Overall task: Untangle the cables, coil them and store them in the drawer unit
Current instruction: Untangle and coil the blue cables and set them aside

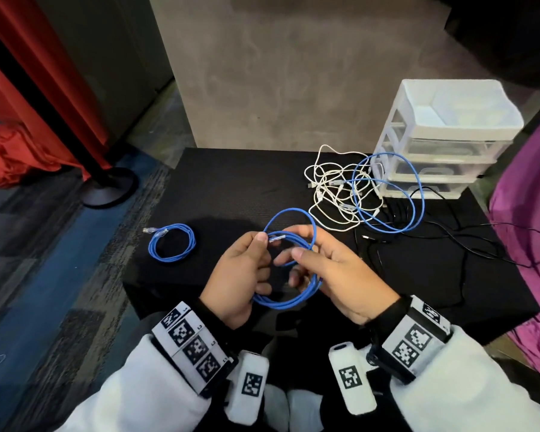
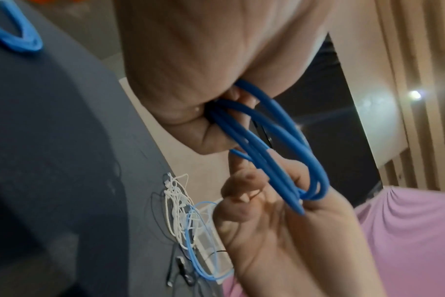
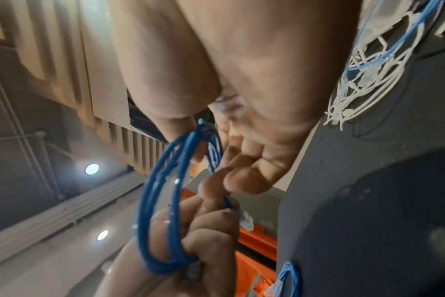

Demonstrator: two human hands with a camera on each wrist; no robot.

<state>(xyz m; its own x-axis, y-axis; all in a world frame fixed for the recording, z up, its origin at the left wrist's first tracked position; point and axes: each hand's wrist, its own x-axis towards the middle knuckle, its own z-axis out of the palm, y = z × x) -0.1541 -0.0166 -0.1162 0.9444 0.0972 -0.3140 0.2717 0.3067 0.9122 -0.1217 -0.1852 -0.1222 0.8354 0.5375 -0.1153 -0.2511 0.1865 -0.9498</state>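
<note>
Hands are both gripping the blue cable, keeping its loops bunched. Left fingers are pinching the plug, probably tucking it in so the coil is holding

Looks like an office or studio sort of space: patterned grey-and-blue carpet tiles, a bare concrete wall, and wooden slat panelling up high. There's also a red curtain on a black round-based stand, with round ceiling spotlights overhead.
</note>
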